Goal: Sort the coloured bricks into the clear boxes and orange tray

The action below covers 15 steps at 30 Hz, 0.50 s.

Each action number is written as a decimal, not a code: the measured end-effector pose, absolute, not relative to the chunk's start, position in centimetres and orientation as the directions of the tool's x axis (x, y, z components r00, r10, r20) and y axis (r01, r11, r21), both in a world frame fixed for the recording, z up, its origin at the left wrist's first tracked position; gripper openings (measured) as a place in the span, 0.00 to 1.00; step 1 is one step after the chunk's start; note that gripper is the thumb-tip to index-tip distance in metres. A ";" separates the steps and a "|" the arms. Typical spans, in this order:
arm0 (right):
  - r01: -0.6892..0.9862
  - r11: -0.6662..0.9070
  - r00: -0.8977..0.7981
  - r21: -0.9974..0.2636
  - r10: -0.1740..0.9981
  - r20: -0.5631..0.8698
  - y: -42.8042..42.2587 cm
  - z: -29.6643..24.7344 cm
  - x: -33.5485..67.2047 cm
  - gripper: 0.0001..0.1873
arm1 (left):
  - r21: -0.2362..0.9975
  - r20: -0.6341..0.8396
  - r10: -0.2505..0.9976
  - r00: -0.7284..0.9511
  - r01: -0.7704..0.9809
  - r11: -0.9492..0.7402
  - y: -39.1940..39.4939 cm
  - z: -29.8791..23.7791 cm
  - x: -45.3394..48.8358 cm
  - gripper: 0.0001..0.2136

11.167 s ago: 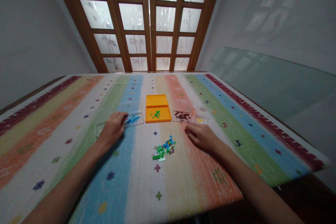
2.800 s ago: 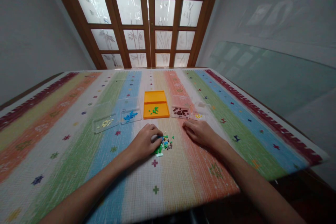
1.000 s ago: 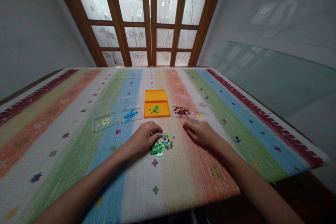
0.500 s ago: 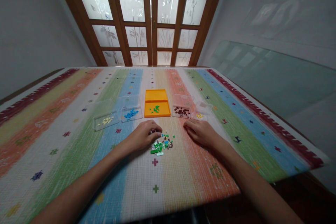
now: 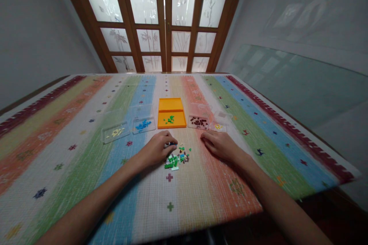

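Observation:
My left hand [image 5: 159,146] is at the far left edge of a loose pile of small toy bricks [image 5: 174,160], mostly green, with white, brown and blue ones among them. Its thumb and forefinger are closed on a small blue brick [image 5: 170,144], partly covered by the fingers. To the right of the pile, my right hand [image 5: 217,144] rests on the cloth with its fingers curled together. What it holds, if anything, is hidden. Just beyond the hands lies an opened orange case [image 5: 161,126] with several green bricks [image 5: 170,119] inside.
Left of the case, clear boxes hold blue bricks [image 5: 143,124] and pale yellow bricks [image 5: 117,133]. On its right, others hold dark brown bricks [image 5: 199,121] and yellow bricks [image 5: 218,126]. A striped cloth [image 5: 195,199] covers the table. Wooden doors [image 5: 166,46] stand behind.
A blue brick at the pile's upper edge has left the cloth and is now between my left thumb and forefinger. The right hand stays in place.

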State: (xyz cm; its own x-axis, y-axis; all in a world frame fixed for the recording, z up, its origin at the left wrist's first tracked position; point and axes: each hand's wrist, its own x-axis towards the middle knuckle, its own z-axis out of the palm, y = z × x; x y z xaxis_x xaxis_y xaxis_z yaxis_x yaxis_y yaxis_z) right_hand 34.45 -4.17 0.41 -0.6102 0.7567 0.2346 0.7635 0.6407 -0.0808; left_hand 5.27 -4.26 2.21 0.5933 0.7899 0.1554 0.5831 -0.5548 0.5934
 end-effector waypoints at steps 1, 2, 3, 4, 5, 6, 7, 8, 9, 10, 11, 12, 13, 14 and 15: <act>0.763 0.641 -0.611 -0.080 0.757 0.233 -4.2 0.4 34.5 0.10 | 0.596 0.155 0.791 0.592 0.582 -0.553 -4.3 2.2 5.2 0.07; 0.764 0.640 -0.610 -0.079 0.758 0.231 -4.2 0.5 34.5 0.10 | 0.597 0.157 0.789 0.593 0.579 -0.555 -4.3 2.3 5.1 0.07; 0.766 0.638 -0.609 -0.078 0.759 0.230 -4.2 0.5 34.5 0.10 | 0.595 0.163 0.785 0.598 0.575 -0.562 -4.3 2.2 5.1 0.08; 0.767 0.637 -0.608 -0.078 0.760 0.228 -4.2 0.5 34.5 0.10 | 0.588 0.173 0.776 0.606 0.569 -0.575 -4.3 2.1 5.1 0.08; 0.768 0.636 -0.607 -0.078 0.761 0.227 -4.2 0.5 34.5 0.10 | 0.578 0.186 0.764 0.617 0.561 -0.593 -4.2 2.0 5.0 0.09; 0.768 0.636 -0.607 -0.077 0.761 0.228 -4.2 0.5 34.4 0.10 | 0.565 0.200 0.750 0.631 0.551 -0.614 -4.2 1.8 5.0 0.09; 0.768 0.636 -0.607 -0.076 0.761 0.230 -4.2 0.5 34.4 0.10 | 0.552 0.213 0.733 0.646 0.540 -0.636 -4.1 1.6 5.0 0.09; 0.768 0.636 -0.606 -0.074 0.760 0.233 -4.3 0.5 34.4 0.10 | 0.539 0.226 0.718 0.658 0.529 -0.655 -4.0 1.4 4.9 0.09; 0.768 0.636 -0.606 -0.074 0.760 0.236 -4.3 0.5 34.4 0.10 | 0.526 0.240 0.706 0.667 0.522 -0.671 -4.0 1.1 4.9 0.09; 0.768 0.636 -0.605 -0.076 0.759 0.239 -4.3 0.5 34.4 0.10 | 0.511 0.254 0.696 0.671 0.518 -0.686 -3.9 0.9 4.7 0.10; 0.767 0.636 -0.604 -0.080 0.759 0.243 -4.3 0.5 34.4 0.10 | 0.490 0.270 0.689 0.673 0.520 -0.700 -3.8 0.7 4.6 0.11; 0.766 0.638 -0.604 -0.085 0.758 0.246 -4.3 0.5 34.4 0.10 | 0.466 0.284 0.682 0.674 0.525 -0.712 -3.8 0.5 4.4 0.12; 0.762 0.641 -0.605 -0.091 0.756 0.250 -4.2 0.5 34.4 0.10 | 0.438 0.296 0.676 0.675 0.533 -0.724 -3.7 0.4 4.3 0.12; 0.759 0.644 -0.607 -0.097 0.753 0.254 -4.2 0.5 34.4 0.10 | 0.410 0.301 0.671 0.677 0.544 -0.732 -3.7 0.3 4.1 0.12; 0.755 0.648 -0.609 -0.102 0.750 0.258 -4.2 0.5 34.4 0.10 | 0.384 0.302 0.669 0.679 0.556 -0.738 -3.7 0.3 3.9 0.13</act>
